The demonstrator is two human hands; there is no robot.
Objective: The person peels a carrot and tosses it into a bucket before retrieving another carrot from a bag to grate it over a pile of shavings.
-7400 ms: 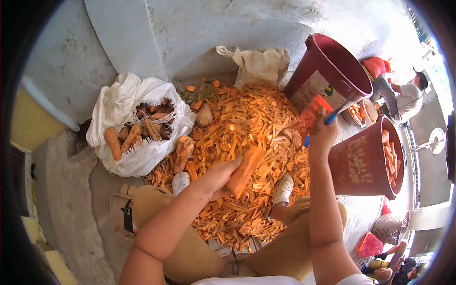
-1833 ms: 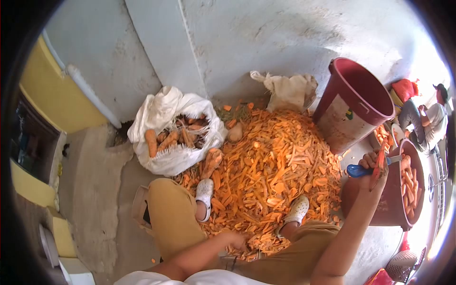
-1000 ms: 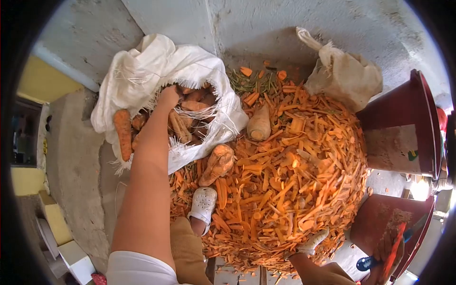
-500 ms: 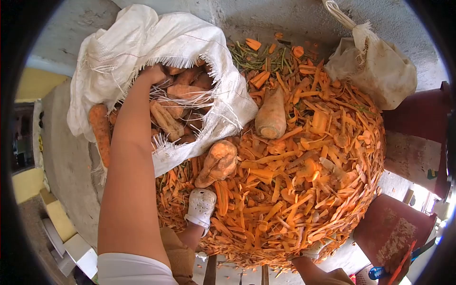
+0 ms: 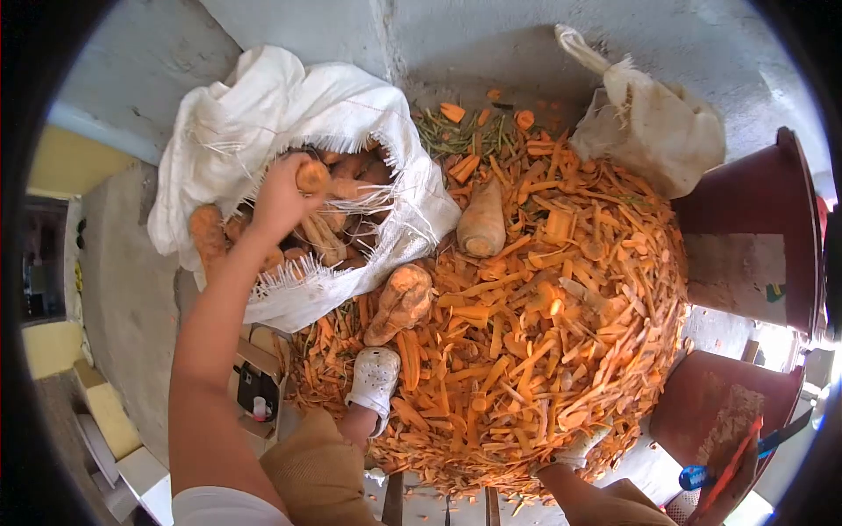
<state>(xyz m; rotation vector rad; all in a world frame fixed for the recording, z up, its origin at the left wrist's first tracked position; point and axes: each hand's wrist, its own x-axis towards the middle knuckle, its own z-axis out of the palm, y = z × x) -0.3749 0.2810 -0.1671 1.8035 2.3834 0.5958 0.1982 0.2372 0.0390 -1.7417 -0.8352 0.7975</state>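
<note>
My left hand [image 5: 285,200] is closed around a carrot [image 5: 312,178], its cut-looking orange end toward me, above the opening of a white woven sack [image 5: 219,131]. Inside the frayed opening lie several more thick, soil-stained carrots [image 5: 324,241]. At the lower right edge, my right hand [image 5: 735,469] is wrapped around the blue handle of a knife [image 5: 785,434] whose dark blade points up and right. Two large carrots, a pale one [image 5: 481,223] and a knobbly one [image 5: 400,304], lie on a wide heap of orange peelings [image 5: 526,342].
A tied, dirty white sack [image 5: 653,131] leans at the back right. Two dark red tubs [image 5: 745,210] [image 5: 715,403] stand at the right. My feet in white clogs [image 5: 375,381] are among the peelings. An open cardboard box [image 5: 254,394] sits left of my leg, and a grey wall [image 5: 491,35] rises behind.
My left hand has come up out of the sack opening with a carrot in it. The view has shifted, and a box now shows beside my left leg. My right hand keeps the knife.
</note>
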